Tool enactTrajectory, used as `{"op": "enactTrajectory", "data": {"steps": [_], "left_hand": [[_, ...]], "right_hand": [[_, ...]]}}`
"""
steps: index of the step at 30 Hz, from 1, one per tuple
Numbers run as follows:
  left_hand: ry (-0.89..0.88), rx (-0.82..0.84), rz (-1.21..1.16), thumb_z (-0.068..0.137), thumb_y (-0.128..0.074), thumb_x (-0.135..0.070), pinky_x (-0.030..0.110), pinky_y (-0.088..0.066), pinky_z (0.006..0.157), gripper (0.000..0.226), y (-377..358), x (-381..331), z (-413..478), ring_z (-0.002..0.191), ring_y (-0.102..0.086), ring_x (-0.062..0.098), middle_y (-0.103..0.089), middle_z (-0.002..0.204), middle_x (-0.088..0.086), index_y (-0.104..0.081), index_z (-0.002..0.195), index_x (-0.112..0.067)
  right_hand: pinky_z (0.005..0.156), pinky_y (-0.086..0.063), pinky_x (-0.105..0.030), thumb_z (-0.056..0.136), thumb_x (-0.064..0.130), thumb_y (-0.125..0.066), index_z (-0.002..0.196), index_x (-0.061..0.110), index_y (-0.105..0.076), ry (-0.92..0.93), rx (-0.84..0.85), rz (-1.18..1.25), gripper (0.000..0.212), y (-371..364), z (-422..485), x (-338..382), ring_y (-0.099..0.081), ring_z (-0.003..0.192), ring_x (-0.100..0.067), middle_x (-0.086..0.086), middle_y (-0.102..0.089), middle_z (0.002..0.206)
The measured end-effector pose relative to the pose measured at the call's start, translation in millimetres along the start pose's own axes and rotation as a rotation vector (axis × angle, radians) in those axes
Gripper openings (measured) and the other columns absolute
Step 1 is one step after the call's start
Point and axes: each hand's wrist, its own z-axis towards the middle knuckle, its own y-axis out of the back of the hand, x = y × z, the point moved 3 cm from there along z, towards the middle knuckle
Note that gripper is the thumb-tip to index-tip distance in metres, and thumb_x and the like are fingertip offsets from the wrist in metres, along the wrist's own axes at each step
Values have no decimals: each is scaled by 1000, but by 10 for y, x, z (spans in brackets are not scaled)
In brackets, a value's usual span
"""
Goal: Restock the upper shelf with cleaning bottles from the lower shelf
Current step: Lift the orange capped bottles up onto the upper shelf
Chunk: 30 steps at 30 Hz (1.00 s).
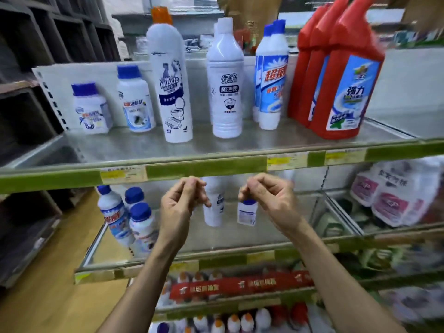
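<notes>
Nothing's gripped yet: left hand [182, 203] and right hand [266, 195] are loosely curled, empty; small bottle [247, 213] probably gets grabbed next.

On the upper shelf [134, 150], grey metal with a green front strip and yellow price tags [123, 175], stand white bottles with blue caps [128, 71], a tall white bottle capped in orange [161, 14], and red jugs [346, 75] with blue-and-white labels.
</notes>
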Motion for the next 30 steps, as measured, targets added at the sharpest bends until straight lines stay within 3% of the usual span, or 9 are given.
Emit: {"op": "enactTrajectory", "data": {"steps": [4, 8, 10, 13, 18, 20, 24, 26, 30], "left_hand": [[147, -29, -45, 99, -53, -25, 28, -51, 59, 28, -254, 337, -91, 53, -55, 18, -60, 59, 2, -67, 84, -8], [245, -12, -11, 102, -49, -18, 25, -54, 58, 27, -576, 622, -168, 53, -60, 12, -63, 61, -1, -69, 86, -8], [237, 19, 3, 102, -49, -17, 25, -54, 57, 27, -703, 749, -215, 53, -60, 12, -63, 61, -1, -69, 87, -6], [210, 77, 45, 102, -48, -18, 27, -53, 57, 28, -823, 908, -311, 57, -60, 16, -62, 63, 3, -69, 90, -4], [193, 107, 96, 102, -46, -19, 32, -54, 61, 31, -871, 1030, -441, 62, -58, 22, -60, 65, 9, -67, 94, 4], [192, 116, 104, 102, -46, -20, 34, -55, 63, 31, -827, 1045, -460, 63, -59, 22, -60, 66, 9, -68, 93, 0], [197, 96, 99, 98, -50, -27, 32, -56, 63, 33, -673, 1109, -481, 64, -61, 21, -62, 67, 6, -67, 98, 1], [203, 93, 107, 93, -52, -33, 33, -56, 63, 36, -605, 1167, -503, 65, -61, 21, -63, 69, 7, -67, 98, 0], [204, 100, 112, 92, -52, -35, 34, -53, 61, 33, -525, 1234, -574, 65, -60, 23, -63, 70, 7, -68, 93, -7]], "right_hand": [[75, -53, -36, 94, 9, -63, 73, 12, -71, -182, -199, -166, 23, 601, -178, -359, -65, 64, -9, 3, -72, 64], [72, -53, -23, 92, 15, -68, 91, 15, -66, -177, -466, -335, 3, 1179, -134, -548, -66, 80, -13, 7, -72, 82], [76, -55, -20, 88, 28, -74, 111, 16, -60, -194, -529, -429, 30, 1411, -37, -672, -64, 95, -20, -1, -66, 104], [97, -53, -44, 79, 45, -79, 142, 23, -42, -306, -476, -526, 76, 1624, 154, -908, -55, 120, -25, -6, -49, 137], [106, -47, -48, 58, 52, -89, 155, 25, -20, -348, -373, -402, 122, 1675, 467, -1240, -51, 130, -25, -6, -44, 150], [104, -48, -45, 62, 42, -90, 153, 21, -24, -334, -371, -420, 114, 1656, 541, -1317, -55, 122, -23, -3, -52, 140], [88, -54, -42, 72, 7, -81, 129, 15, -48, -239, -437, -559, 66, 1599, 535, -1338, -63, 105, -32, -5, -59, 116], [77, -52, -36, 74, 5, -76, 116, 21, -49, -206, -404, -563, 52, 1495, 434, -1318, -62, 96, -31, -8, -59, 109], [65, -47, -12, 76, 1, -72, 117, 20, -58, -128, -235, -532, 47, 1244, 131, -1351, -61, 86, -16, 1, -65, 103]]}}
